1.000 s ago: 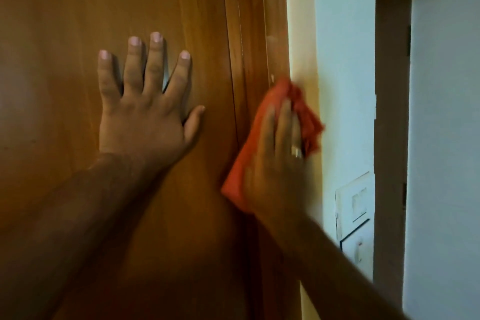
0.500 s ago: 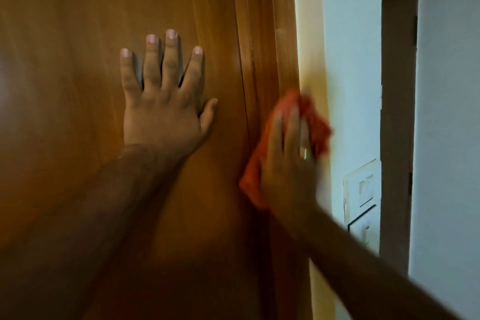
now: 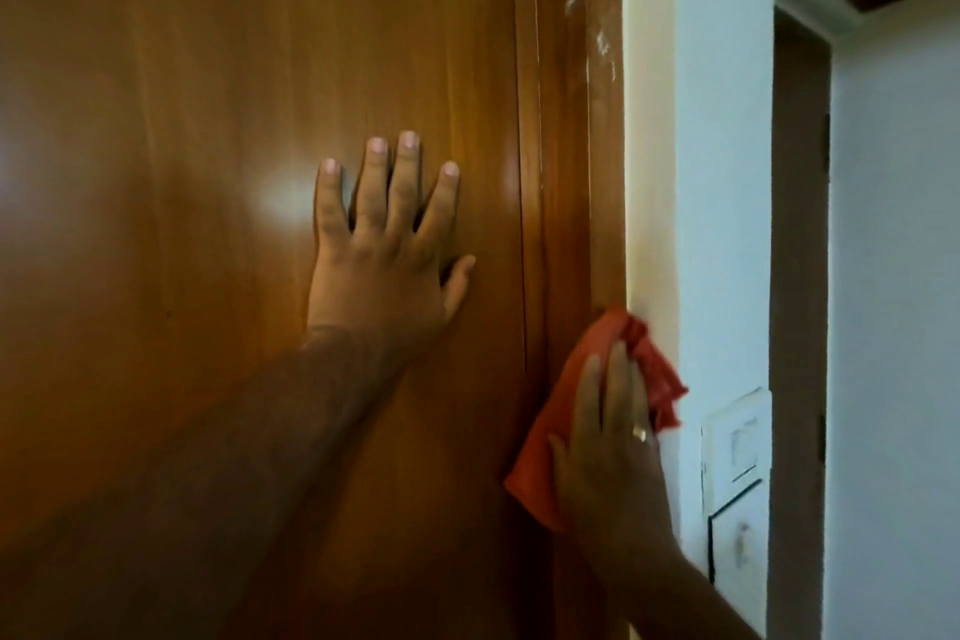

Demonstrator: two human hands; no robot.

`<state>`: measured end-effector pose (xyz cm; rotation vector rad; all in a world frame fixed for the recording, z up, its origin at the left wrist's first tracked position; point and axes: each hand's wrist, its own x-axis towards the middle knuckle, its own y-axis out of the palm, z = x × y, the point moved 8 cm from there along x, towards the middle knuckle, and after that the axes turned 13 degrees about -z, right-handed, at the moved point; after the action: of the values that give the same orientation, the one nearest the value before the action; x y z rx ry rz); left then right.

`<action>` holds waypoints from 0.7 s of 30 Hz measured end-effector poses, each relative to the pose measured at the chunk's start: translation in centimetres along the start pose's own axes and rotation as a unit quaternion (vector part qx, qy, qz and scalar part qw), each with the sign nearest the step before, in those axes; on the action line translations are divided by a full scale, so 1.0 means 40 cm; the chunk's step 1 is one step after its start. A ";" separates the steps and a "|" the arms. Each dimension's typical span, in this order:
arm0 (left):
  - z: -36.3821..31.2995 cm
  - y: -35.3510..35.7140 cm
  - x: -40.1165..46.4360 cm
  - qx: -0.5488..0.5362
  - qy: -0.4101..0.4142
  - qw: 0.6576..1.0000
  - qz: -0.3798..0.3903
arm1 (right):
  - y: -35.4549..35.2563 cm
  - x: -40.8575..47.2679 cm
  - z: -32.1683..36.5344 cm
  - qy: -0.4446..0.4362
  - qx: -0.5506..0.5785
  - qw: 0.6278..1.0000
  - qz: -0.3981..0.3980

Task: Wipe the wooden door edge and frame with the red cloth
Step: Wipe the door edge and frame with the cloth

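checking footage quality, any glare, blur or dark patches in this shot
Head view: a soft glare patch on the wooden door beside the left hand; the right hand and red cloth are motion-blurred; the lower left corner falls into deep shadow; the switch plates look soft.

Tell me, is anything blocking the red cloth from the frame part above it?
Nothing visible does. The right hand presses the red cloth on the door frame, and the strip above is bare wood with whitish smears.
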<state>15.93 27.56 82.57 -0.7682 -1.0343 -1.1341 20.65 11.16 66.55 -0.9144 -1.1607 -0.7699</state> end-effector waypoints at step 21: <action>0.313 -0.062 0.375 0.055 -0.020 0.998 -0.019 | -0.186 0.872 0.142 -0.053 -0.025 0.986 -0.157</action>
<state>11.60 32.96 101.00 -0.6883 -1.1403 -1.0890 19.93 11.59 102.66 -0.8295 -1.4048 -1.0182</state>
